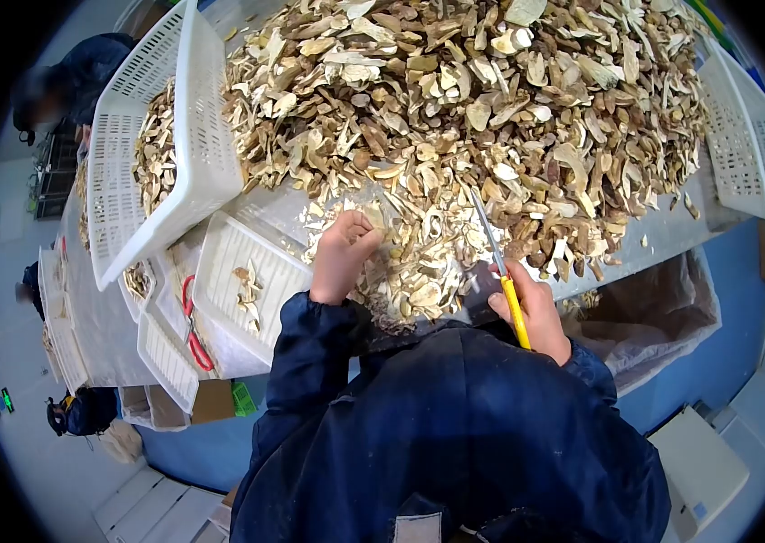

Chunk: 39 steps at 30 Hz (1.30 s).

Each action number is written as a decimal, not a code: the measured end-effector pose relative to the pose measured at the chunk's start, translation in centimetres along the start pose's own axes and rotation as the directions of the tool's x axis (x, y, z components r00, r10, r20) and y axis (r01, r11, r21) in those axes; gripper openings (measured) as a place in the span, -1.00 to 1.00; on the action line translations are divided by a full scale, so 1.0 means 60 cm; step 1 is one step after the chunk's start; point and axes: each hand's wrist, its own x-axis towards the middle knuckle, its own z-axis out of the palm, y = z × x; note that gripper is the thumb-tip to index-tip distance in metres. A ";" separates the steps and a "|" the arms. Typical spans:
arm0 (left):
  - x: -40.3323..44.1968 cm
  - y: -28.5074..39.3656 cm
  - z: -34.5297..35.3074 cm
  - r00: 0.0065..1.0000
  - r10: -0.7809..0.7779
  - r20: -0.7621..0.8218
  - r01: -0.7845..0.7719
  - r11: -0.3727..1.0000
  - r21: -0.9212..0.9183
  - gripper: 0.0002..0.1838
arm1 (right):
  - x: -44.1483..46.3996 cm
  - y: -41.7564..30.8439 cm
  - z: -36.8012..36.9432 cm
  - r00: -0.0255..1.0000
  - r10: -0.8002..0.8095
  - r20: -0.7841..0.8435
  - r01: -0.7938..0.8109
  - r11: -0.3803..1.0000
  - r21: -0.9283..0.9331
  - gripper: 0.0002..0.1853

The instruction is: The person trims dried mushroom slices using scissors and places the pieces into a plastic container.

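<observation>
Our left hand [344, 258] has its fingers together and our right hand [538, 312] has its own clamped on a yellow-handled knife [516, 310], whose blade could nick us if both meet over the heaped dried mushroom slices [455, 118]. On the counter [663, 237], a perforated basket [208, 127] holds slices, a shallow tray [283, 271] a few; rightward, a plastic-lined bin [679, 312] sits lower.

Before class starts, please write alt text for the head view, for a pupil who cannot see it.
A person's left hand and right hand, the right holding a yellow-handled tool, work at a large heap of apparent mushroom slices. To the left: a white basket, a tray and a red-handled tool.
</observation>
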 end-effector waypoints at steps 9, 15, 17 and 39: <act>-0.026 0.032 -0.002 0.979 -0.097 0.181 0.115 0.989 -0.093 -0.91 | 0.002 0.008 0.009 0.989 -0.016 0.149 0.044 0.982 -0.184 -0.44; -0.040 0.042 0.018 0.980 0.025 0.200 -0.041 0.996 0.078 -0.86 | 0.009 -0.013 0.016 0.968 -0.034 0.249 0.083 0.979 -0.188 -0.39; -0.043 0.052 0.021 0.970 0.086 0.227 -0.136 0.967 0.216 -0.82 | 0.011 -0.016 0.016 0.966 -0.035 0.257 0.091 0.973 -0.211 -0.40; -0.039 0.038 -0.028 0.800 -0.036 0.599 0.046 0.999 -0.002 -0.76 | 0.010 -0.023 0.023 0.882 0.003 0.472 0.087 0.982 -0.168 -0.52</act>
